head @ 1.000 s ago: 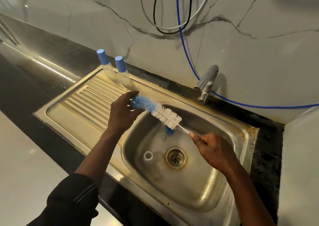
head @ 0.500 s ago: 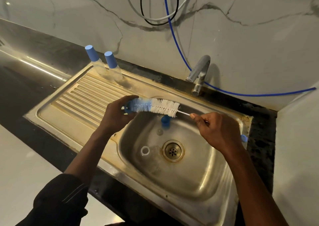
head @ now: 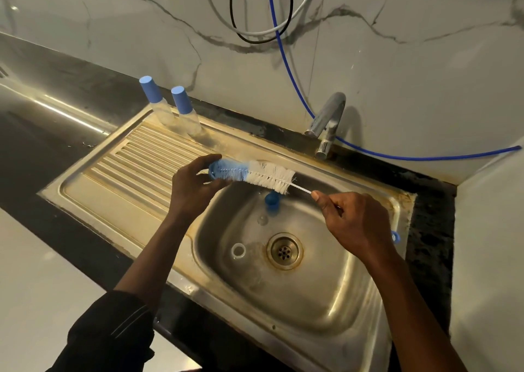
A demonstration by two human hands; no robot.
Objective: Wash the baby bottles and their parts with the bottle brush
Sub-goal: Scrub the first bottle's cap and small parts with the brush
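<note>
We observed the bottle brush (head: 255,174) held in the air over the rear left rim of the sink (head: 317,332), between both hands. Its long axis ran nearly level, from left to right across the view and dipping slightly toward the right. The bristle head pointed left, toward the draining board (head: 124,170). The blue bristles were at the tip and the white bristles behind them. The thin wire stem pointed right.

The left hand (head: 190,190) was curled round the blue tip, thumb below and fingers above. We could not tell whether a separate blue part sat over that tip. The right hand (head: 354,221) pinched the wire stem just behind the white bristles, with its fingers folded on it. A small blue loop (head: 396,237) showed past the right wrist, in line with the stem.

Two clear bottles with blue caps, one on the left (head: 154,103) and one on the right (head: 185,110), stood just beside each other at the back edge of the draining board, near the wall. In the basin, a blue cap (head: 272,201) lay below the brush. A small clear part (head: 262,219) lay near it, and a white ring (head: 238,250) lay left of the drain (head: 284,251).

The tap (head: 326,124) stood behind the basin, and no water showed at its spout. A blue hose (head: 286,65) ran down the wall behind it. The dark counter (head: 42,150) surrounded the sink.
</note>
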